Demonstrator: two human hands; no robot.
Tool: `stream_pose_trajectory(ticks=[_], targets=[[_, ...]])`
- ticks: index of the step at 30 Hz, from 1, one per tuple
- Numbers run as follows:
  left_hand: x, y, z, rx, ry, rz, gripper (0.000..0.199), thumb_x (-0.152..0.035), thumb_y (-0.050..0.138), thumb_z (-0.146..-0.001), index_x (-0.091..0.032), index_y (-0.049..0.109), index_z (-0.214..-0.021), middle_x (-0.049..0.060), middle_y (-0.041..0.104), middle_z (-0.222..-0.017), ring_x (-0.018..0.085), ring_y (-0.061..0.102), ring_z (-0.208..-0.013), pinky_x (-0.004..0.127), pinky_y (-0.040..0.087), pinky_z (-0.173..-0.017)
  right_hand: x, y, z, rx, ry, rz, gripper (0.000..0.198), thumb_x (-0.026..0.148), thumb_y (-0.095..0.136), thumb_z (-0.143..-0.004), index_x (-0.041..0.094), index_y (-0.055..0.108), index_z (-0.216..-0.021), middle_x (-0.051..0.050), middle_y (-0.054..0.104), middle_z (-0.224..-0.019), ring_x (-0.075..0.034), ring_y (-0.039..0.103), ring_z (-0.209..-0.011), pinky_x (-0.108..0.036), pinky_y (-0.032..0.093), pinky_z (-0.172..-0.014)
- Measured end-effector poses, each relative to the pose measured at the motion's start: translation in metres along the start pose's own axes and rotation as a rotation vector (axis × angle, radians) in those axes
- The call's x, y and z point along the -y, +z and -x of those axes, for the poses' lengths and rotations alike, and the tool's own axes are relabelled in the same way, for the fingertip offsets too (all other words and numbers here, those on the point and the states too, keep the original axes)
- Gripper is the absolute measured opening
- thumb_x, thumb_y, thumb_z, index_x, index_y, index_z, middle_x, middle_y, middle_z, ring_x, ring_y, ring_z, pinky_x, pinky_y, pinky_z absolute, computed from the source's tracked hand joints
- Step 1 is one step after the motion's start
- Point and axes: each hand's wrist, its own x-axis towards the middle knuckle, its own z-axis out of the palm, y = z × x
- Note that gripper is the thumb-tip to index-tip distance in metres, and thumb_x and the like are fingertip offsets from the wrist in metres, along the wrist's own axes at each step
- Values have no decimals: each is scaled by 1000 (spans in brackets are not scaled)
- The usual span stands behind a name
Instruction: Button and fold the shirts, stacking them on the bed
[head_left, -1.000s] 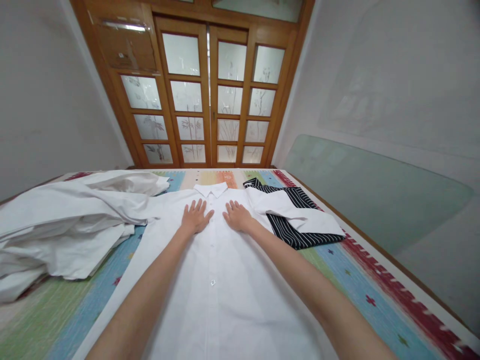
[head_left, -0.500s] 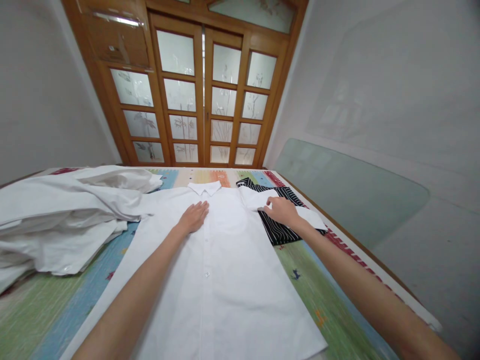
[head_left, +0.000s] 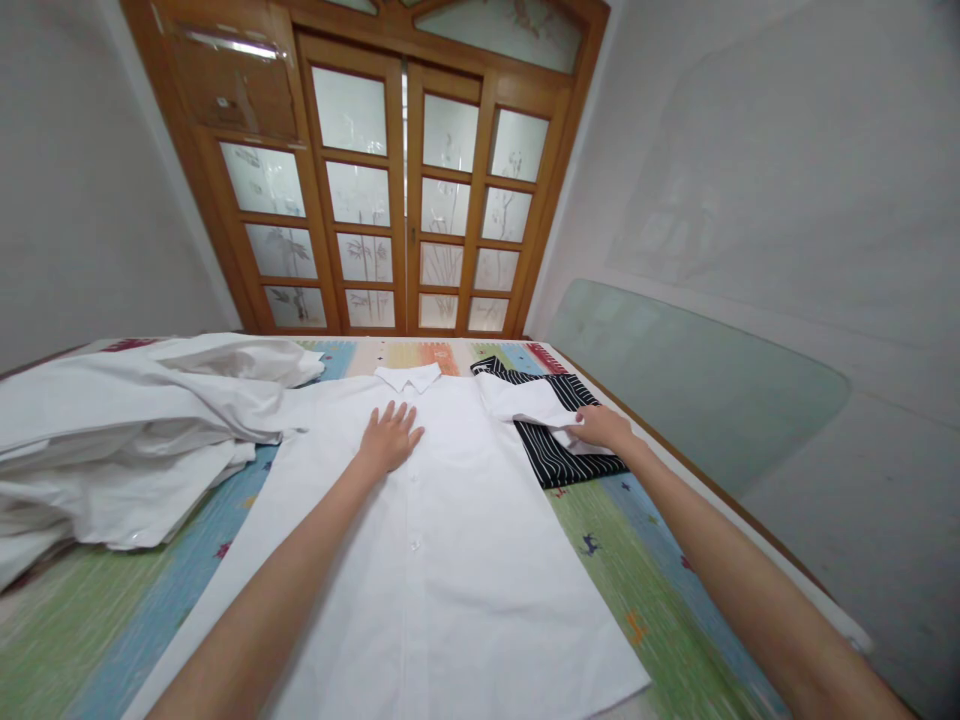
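Observation:
A white button-up shirt (head_left: pixel 465 520) lies spread front side up, its collar (head_left: pixel 407 377) at the far end. My left hand (head_left: pixel 390 438) rests flat on the chest beside the button placket, fingers spread. Out to the right, my right hand (head_left: pixel 600 428) pinches the shirt's sleeve (head_left: pixel 532 400) near its outer part, above a folded black cloth with white stripes (head_left: pixel 551 458). The sleeve covers part of that striped cloth. Some of the right fingers are hidden in the fabric.
A heap of white garments (head_left: pixel 127 430) lies at the left, meeting the shirt's other sleeve. Beneath everything is a colourful patterned cover (head_left: pixel 607 560). A wall with a pale green panel (head_left: pixel 697 370) borders the right side; wooden glazed doors (head_left: pixel 405 200) stand at the far end.
My right hand has moved outward to the right along the sleeve, and the sleeve's outer end has folded inward. My left hand has shifted slightly nearer, its fingers more spread.

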Motion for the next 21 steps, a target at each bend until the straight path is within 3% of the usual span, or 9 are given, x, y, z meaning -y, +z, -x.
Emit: stream_pose_trajectory(ticks=[4, 8, 10, 13, 16, 21], targets=[[-4, 1, 6, -89, 10, -5, 42, -27, 32, -98, -12, 63, -121, 18, 64, -129, 30, 54, -127, 44, 42, -104, 3, 4, -6, -69, 113, -108, 34, 29, 44, -93, 12, 73, -103, -20, 72, -105, -29, 68, -102, -36, 49, -83], [-2, 3, 8, -127, 4, 59, 35, -25, 37, -96, -14, 63, -117, 15, 64, -128, 28, 57, -122, 42, 44, -102, 10, 3, -11, -183, 212, -432, 35, 23, 40, -93, 12, 73, -96, -10, 74, -75, -18, 70, -66, -27, 50, -71], [-1, 4, 9, -136, 5, 73, 34, -24, 38, -96, -15, 62, -118, 15, 63, -130, 28, 56, -124, 42, 43, -103, 15, 2, -15, -246, 256, -599, 35, 20, 40, -91, 12, 73, -98, -9, 75, -75, -16, 67, -56, -25, 49, -66], [1, 5, 9, -124, 8, 73, 34, -24, 38, -96, -14, 62, -119, 16, 63, -131, 28, 55, -125, 41, 42, -104, 29, 0, -23, -433, 291, -705, 38, 21, 42, -87, 12, 73, -107, -14, 76, -98, -21, 70, -80, -28, 50, -79], [3, 8, 9, -116, 15, 94, 36, -25, 39, -96, -14, 60, -123, 16, 61, -134, 27, 53, -129, 41, 40, -107, 48, -1, -31, -616, 279, -729, 45, 24, 40, -88, 10, 69, -119, -16, 70, -118, -26, 63, -109, -34, 44, -98], [6, 16, 9, -78, 15, 132, 42, -30, 40, -95, -12, 55, -130, 17, 54, -142, 29, 45, -137, 45, 35, -112, 91, -5, -31, -854, 22, -701, 53, 38, 38, -95, 6, 59, -132, -20, 64, -126, -28, 58, -115, -37, 42, -99]])
